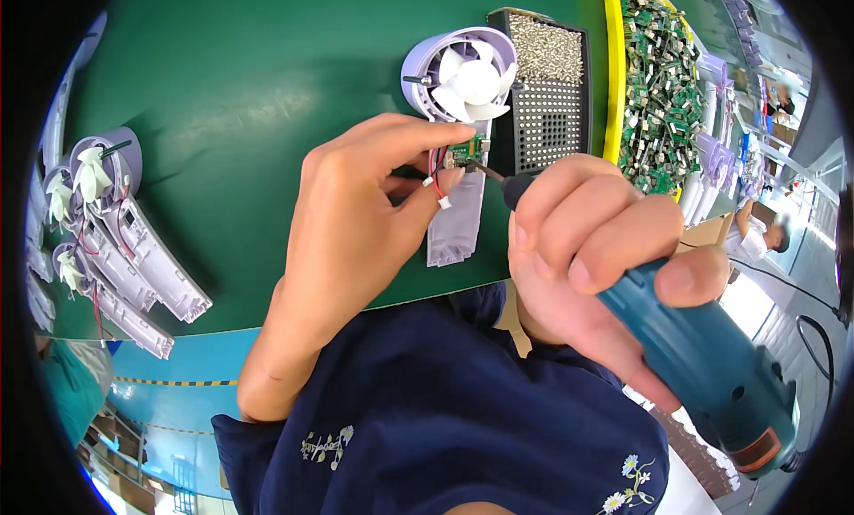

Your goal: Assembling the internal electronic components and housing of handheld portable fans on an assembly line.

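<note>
Circuit board (464, 148) | between left fingers (418, 138), pinched | right fingers (592, 217) wrapped round screwdriver (712, 364)

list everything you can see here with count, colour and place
table: one, green, under the work
fan casing: one, pale lilac, centre
fan: one, white, in that casing
circuit board: one, green, left fingertips
screw tray: one, black, beyond the casing, rightward
screws: many, silver, in tray
bin: one, yellow, right of tray
loose boards: many, green, in bin
other casings: several, pale lilac, far left and right
powered screwdriver: one, blue, right hand
shirt: one, navy, on wearer
left hand: one, bare, centre
right hand: one, bare, right of centre
</note>
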The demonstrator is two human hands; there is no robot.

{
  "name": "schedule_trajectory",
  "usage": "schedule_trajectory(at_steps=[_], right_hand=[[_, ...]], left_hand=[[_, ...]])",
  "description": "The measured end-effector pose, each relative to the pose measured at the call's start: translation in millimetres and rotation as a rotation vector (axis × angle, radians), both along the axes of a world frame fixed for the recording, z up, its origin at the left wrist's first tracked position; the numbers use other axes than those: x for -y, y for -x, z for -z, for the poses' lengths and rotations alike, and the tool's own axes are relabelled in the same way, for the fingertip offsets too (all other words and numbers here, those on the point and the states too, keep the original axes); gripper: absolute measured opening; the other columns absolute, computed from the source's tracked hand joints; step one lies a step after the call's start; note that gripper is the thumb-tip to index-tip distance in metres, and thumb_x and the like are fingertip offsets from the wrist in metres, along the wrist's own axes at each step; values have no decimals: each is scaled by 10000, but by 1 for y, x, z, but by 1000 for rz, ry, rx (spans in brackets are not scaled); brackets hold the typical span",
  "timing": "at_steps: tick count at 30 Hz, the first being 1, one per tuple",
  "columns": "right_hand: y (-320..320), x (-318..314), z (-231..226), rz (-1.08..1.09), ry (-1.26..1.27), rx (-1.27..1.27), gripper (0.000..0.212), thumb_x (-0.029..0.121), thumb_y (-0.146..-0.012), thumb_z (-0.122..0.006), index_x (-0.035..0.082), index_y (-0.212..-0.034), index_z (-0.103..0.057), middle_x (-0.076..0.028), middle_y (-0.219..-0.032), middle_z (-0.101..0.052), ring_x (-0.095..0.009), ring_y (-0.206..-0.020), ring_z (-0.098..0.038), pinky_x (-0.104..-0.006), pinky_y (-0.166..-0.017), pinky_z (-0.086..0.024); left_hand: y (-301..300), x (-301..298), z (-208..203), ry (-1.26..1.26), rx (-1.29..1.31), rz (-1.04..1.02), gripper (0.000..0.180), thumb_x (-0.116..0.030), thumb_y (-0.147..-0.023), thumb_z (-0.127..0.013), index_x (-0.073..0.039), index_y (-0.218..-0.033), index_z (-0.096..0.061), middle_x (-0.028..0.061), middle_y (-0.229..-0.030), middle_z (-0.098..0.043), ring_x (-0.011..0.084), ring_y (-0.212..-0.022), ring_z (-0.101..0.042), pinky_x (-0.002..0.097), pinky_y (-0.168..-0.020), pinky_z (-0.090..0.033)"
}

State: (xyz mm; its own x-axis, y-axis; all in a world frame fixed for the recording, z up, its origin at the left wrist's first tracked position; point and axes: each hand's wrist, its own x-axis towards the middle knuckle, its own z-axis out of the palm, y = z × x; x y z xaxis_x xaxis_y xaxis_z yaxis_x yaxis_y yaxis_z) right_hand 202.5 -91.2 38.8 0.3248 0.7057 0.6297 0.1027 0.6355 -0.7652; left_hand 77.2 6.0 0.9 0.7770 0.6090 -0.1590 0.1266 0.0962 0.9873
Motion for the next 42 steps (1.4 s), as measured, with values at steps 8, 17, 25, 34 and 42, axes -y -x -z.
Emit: schedule_trajectory(at_steps=[8,17,25,34,42], right_hand=[[2,35,-17,256,145,-357,787,636,-894,-589,39,-1371,-402,-230,-1022,-625,-183,-527,-495,-281,-471,-424],[31,42,3,246,882,-712,471,26,-872,-730,-69,-1271,-498,-142,-1002,-704,-56,-552,-537,-195,-471,-407],[31,45,6,209,854,-803,415,32,-876,-731,-66,-1222,-526,-137,-944,-702,-71,-545,-541,-213,-457,-412],[22,47,12,200,846,-842,216,58,-901,-713,-13,-1037,-561,-32,-714,-573,-66,-493,-491,-229,-443,-398],[12,39,11,214,737,-927,195,85,-906,-717,17,-968,-544,-8,-652,-528,-64,-476,-477,-227,-437,-392]], left_hand=[[13,-3,-5,157,69,-5,327,78,-830,-710,-29,-1139,-706,91,-1032,-651,116,-895,-640,223,-676,-570],[27,2,-12,92,163,2,361,99,-783,-747,-14,-1125,-719,87,-1000,-648,129,-879,-654,229,-719,-568],[27,5,-12,49,157,39,374,118,-772,-739,-14,-1121,-717,96,-1036,-648,147,-897,-659,261,-758,-598],[15,4,-13,-31,128,58,362,95,-785,-741,-20,-1128,-716,93,-1008,-640,147,-885,-663,257,-752,-600],[-8,-5,-30,-76,111,78,329,71,-811,-729,-10,-1129,-712,103,-1020,-644,150,-903,-660,265,-779,-596]])
